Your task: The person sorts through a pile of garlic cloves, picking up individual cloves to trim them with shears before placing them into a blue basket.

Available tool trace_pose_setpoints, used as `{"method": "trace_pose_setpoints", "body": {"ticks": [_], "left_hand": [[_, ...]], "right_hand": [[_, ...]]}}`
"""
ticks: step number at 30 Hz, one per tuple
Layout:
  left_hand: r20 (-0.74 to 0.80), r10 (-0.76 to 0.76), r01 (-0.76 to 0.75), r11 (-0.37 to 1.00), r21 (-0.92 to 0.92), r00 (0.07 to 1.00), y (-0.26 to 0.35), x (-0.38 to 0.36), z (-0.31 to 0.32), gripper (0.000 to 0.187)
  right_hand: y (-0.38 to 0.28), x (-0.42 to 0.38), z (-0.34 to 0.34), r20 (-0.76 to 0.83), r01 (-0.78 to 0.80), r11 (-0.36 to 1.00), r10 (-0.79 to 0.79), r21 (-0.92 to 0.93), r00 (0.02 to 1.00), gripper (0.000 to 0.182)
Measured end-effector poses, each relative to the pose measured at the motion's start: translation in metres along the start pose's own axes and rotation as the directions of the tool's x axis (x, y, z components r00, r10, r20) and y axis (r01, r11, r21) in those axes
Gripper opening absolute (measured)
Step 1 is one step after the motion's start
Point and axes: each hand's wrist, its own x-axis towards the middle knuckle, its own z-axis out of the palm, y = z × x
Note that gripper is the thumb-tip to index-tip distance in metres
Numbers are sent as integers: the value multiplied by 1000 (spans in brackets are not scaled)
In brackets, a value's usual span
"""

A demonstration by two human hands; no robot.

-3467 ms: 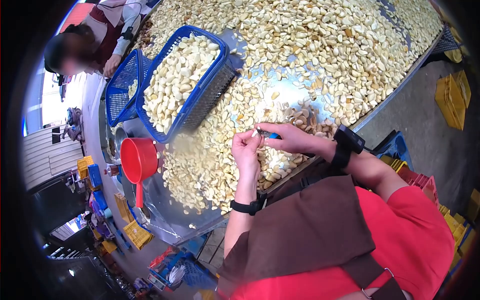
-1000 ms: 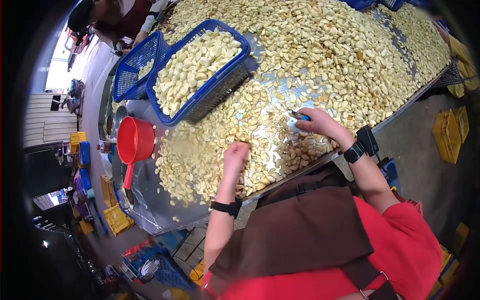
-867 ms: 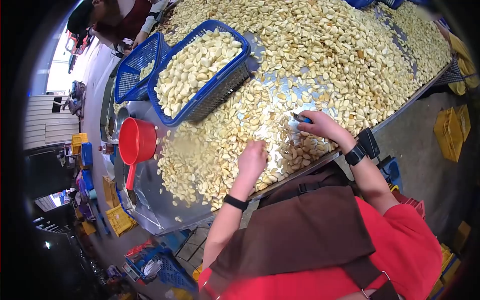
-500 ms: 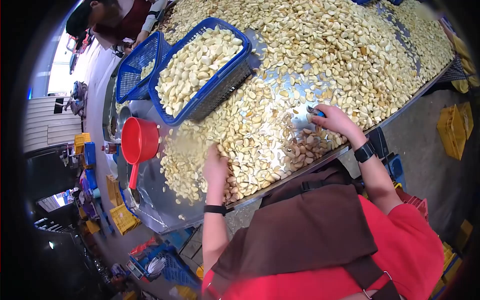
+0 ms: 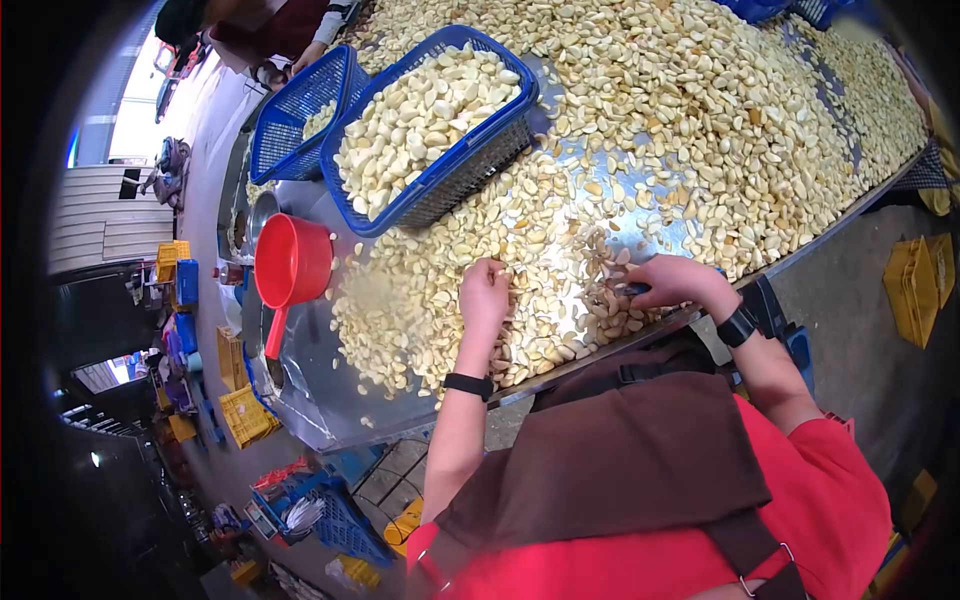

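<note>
Pale, oval, clove-like pieces [image 5: 690, 130] cover much of the metal table [image 5: 350, 400]. My left hand [image 5: 485, 297] is just above the pieces near the front edge, its fingertips pinched together on what looks like one pale piece. To its right, my right hand [image 5: 672, 281] is closed around a small dark-and-blue tool [image 5: 632, 289], mostly hidden by the fingers; its kind cannot be made out. Browner pieces [image 5: 607, 300] lie by this hand, against the table's front edge.
A blue basket [image 5: 440, 177] heaped with larger pale pieces stands beyond my left hand. Beside it are another blue basket [image 5: 290, 125] and a red dipper [image 5: 290, 262]. Another person's hand [image 5: 308, 58] is at the far left. Yellow crates [image 5: 247, 415] stand on the floor.
My left hand has moved right and slightly away from me, and its fingers now pinch. My right hand has come down toward the browner pieces with the tool. The view has shifted slightly.
</note>
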Motion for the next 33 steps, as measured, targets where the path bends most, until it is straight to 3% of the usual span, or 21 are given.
{"method": "trace_pose_setpoints", "body": {"ticks": [1,2,4,6,8,9,10,12,14,16,18,20,26,28,29,30,31,32,33], "left_hand": [[49,-94,101,977,-189,994,-8,3,-1,21],[49,-94,102,977,-188,994,-16,3,-1,21],[45,-233,209,750,-627,972,-23,1,-9,13],[38,-318,262,699,-666,947,-23,1,-23,11],[375,-382,475,211,-854,845,-8,-5,-49,16],[403,-371,475,126,-871,837,-8,-5,-50,19],[397,-373,470,127,-874,839,-5,-6,-50,19],[576,-309,492,-310,-813,757,-2,-7,-51,17],[592,-271,489,-363,-793,759,-5,-12,-51,16],[647,-2,541,-546,-639,762,2,-17,-52,18],[632,-29,536,-499,-680,775,3,-20,-44,20],[636,-160,527,-430,-733,755,31,-24,-45,22],[620,-161,560,-300,-772,768,59,-28,-39,17],[565,-250,539,-169,-825,787,56,-32,-46,13],[473,-234,474,-57,-879,849,34,-31,-44,13],[315,-433,361,26,-932,845,23,-33,-50,14],[93,-566,356,373,-857,819,20,-31,-61,20],[-157,-595,265,559,-786,788,-1,-31,-62,23],[-310,-472,197,755,-625,825,-35,-29,-56,23]], "right_hand": [[2,0,3,-10,5,999,-4,43,1000,43],[2,4,8,-10,5,999,-5,44,1000,43],[-3,14,14,-76,13,995,-5,99,997,41],[-12,21,11,-86,15,976,3,215,996,40],[-21,34,14,-92,18,946,13,323,996,40],[-21,48,24,-123,93,965,-64,243,990,40],[-35,54,21,-149,170,973,-147,158,978,40],[-52,55,19,-138,99,989,-83,114,987,32],[-54,62,24,-181,234,945,-195,230,964,33],[-54,65,25,-226,282,926,-227,252,947,40],[-61,63,26,-494,375,902,-230,216,838,54],[-80,53,10,-424,344,895,-204,284,883,62],[-82,63,18,-578,513,835,-321,201,750,60],[-75,59,16,-520,471,840,-285,269,806,60],[-68,56,14,-457,420,845,-245,333,855,59],[-60,52,13,-468,362,886,-199,290,861,60],[-50,48,7,-425,260,908,-103,329,899,55],[-41,46,1,-379,154,920,-6,361,925,50],[-33,46,1,-380,155,919,-6,363,925,50]]}}
